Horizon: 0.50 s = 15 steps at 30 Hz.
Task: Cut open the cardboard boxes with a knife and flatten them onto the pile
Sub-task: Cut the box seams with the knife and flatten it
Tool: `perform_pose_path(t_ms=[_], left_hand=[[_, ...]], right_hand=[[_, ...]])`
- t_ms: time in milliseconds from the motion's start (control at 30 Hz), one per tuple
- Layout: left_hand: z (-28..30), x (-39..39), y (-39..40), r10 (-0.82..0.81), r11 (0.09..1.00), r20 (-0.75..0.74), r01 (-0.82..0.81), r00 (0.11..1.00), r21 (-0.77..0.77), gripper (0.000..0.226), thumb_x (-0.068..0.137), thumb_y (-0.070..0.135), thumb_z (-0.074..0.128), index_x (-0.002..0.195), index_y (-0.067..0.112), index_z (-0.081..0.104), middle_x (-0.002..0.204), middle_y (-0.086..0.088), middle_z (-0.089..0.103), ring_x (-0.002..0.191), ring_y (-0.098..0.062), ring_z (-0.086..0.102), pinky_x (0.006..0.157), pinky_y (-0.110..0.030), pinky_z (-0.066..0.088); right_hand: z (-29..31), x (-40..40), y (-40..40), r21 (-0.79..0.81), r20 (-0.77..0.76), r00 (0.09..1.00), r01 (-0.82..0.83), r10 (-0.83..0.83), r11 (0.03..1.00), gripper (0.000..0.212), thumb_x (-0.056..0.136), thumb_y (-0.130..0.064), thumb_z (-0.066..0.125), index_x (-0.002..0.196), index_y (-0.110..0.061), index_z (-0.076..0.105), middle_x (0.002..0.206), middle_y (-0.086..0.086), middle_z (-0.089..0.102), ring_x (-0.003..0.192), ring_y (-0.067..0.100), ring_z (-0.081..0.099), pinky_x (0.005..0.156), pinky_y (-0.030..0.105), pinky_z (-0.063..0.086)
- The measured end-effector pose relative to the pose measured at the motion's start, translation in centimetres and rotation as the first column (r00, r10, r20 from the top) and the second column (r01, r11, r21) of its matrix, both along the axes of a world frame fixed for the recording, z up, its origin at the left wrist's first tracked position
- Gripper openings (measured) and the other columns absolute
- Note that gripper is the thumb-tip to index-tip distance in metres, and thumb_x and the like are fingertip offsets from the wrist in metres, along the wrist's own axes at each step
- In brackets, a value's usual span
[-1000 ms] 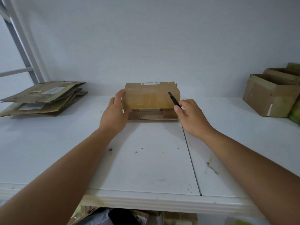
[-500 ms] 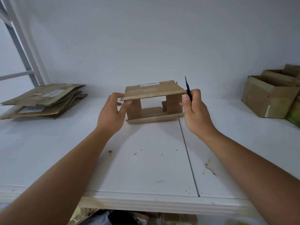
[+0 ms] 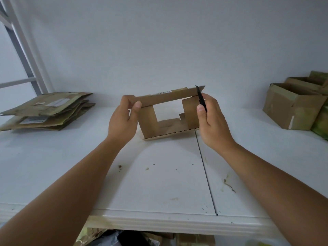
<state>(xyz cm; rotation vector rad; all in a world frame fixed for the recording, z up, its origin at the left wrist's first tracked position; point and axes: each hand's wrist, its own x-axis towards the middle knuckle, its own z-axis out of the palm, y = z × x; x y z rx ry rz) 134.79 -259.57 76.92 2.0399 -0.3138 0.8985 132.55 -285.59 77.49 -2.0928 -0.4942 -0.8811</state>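
Cardboard box (image 3: 170,110) pinched by left hand (image 3: 122,119); right hand (image 3: 211,121) grips knife (image 3: 201,98).

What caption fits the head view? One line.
Both hands hold an opened cardboard box over the table, knife in the right.

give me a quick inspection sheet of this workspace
surface: white table, seam down the middle, small specks and stains
job's things: opened box held up, both ends open; black knife; flattened pile far left
clutter: unopened-looking boxes far right
hands: left hand pinches the box's top panel; right hand grips the knife beside the box
cables: nothing seen
surroundings: plain wall, white frame at left
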Motion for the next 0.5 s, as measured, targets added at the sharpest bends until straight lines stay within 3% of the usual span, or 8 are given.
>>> perform_pose_path(t_ms=[100,233,333,433,500], left_hand=[[0.33,0.21,-0.02,0.014,0.994,0.015,-0.012,1.000,-0.108,0.015,0.103,0.042,0.043,0.112,0.032,0.037,0.085,0.016,0.058,0.079,0.009,0.056,0.065,-0.009,0.039],[0.49,0.20,0.25,0.034,0.985,0.013,-0.031,0.999,-0.172,0.017,0.102,0.036,0.046,0.116,0.040,0.035,0.075,0.010,0.057,0.065,-0.003,0.055,0.065,-0.024,0.043],[0.40,0.19,0.32,0.076,0.988,0.018,-0.073,0.997,-0.139,0.021,0.103,0.033,0.044,0.122,0.041,0.044,0.071,0.017,0.053,0.067,-0.004,0.051,0.066,-0.029,0.044],[0.23,0.07,0.35,0.118,0.989,0.015,-0.116,0.993,-0.096,0.021,0.103,0.034,0.043,0.122,0.038,0.047,0.073,0.021,0.052,0.074,-0.001,0.052,0.066,-0.029,0.042],[0.09,-0.17,0.18,0.117,0.990,-0.007,-0.117,0.993,-0.077,0.025,0.100,0.038,0.046,0.125,0.041,0.043,0.086,0.015,0.054,0.087,-0.011,0.055,0.073,-0.035,0.046]], right_hand=[[-0.03,-0.05,0.21,-0.033,0.001,1.000,0.008,-0.008,0.999,0.037,0.107,-0.027,0.030,0.133,-0.003,0.044,0.155,0.000,0.032,0.121,0.005,0.039,0.092,0.028,0.036],[-0.35,0.09,0.67,-0.118,-0.058,0.998,-0.028,0.021,0.993,0.036,0.106,-0.032,0.029,0.130,-0.012,0.046,0.161,-0.006,0.021,0.128,0.003,0.034,0.091,0.028,0.035],[-0.49,0.25,0.69,-0.143,-0.104,0.995,-0.017,0.002,0.990,0.028,0.106,-0.035,0.029,0.116,-0.016,0.048,0.162,-0.006,0.019,0.131,0.007,0.037,0.088,0.028,0.035],[-0.75,0.33,0.63,-0.164,-0.168,0.986,-0.015,-0.012,0.986,0.040,0.106,-0.037,0.028,0.134,-0.012,0.043,0.160,-0.004,0.024,0.134,0.011,0.034,0.095,0.027,0.033],[-0.76,0.35,0.55,-0.177,-0.161,0.987,-0.001,-0.028,0.984,0.041,0.106,-0.037,0.029,0.134,-0.010,0.044,0.156,-0.002,0.030,0.132,0.014,0.036,0.096,0.032,0.036]])
